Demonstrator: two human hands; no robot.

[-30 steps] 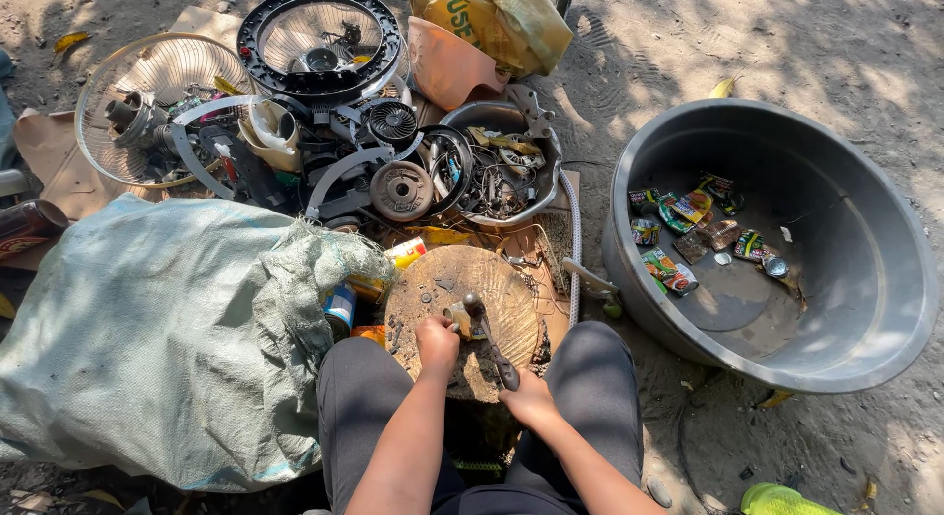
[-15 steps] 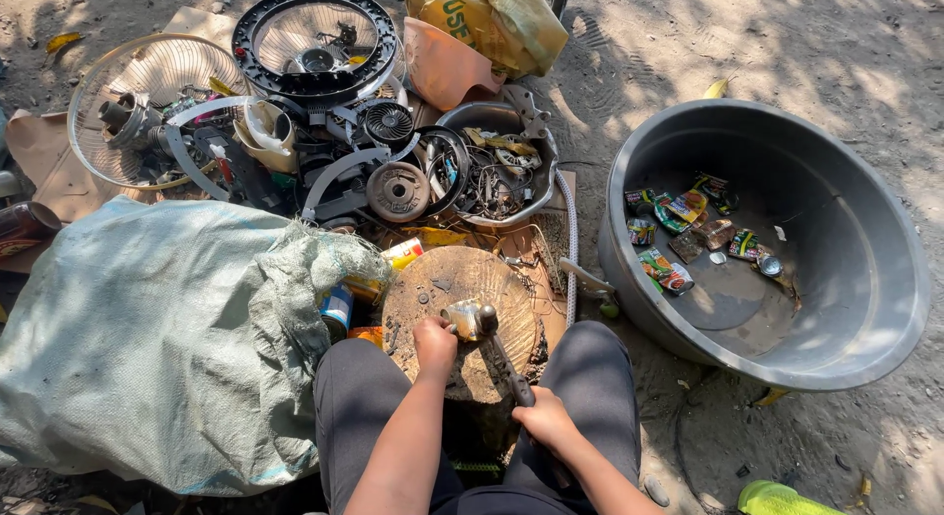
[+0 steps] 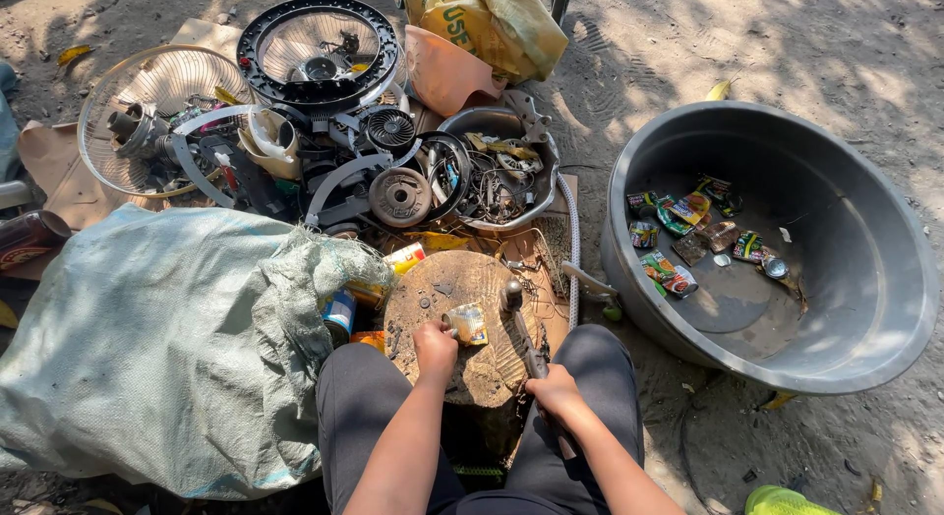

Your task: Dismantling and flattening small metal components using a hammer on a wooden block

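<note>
A round wooden block (image 3: 454,289) stands between my knees. My left hand (image 3: 436,345) holds a flattened can (image 3: 469,324) down on the block. My right hand (image 3: 554,390) grips the handle of a hammer (image 3: 520,323), whose head rests on the block just right of the can. Both forearms reach up from the bottom edge of the head view.
A big grey basin (image 3: 846,308) at the right holds several crushed cans (image 3: 678,242). A bulging grey-green sack (image 3: 157,348) lies at the left. Beyond the block lies a scrap heap with fan guards (image 3: 317,51), a motor part (image 3: 399,196) and wires. A yellow bag (image 3: 492,23) lies behind.
The hammer has swung off the can; its head now rests to the can's right. My right hand has drawn back along the handle. The flattened can now shows.
</note>
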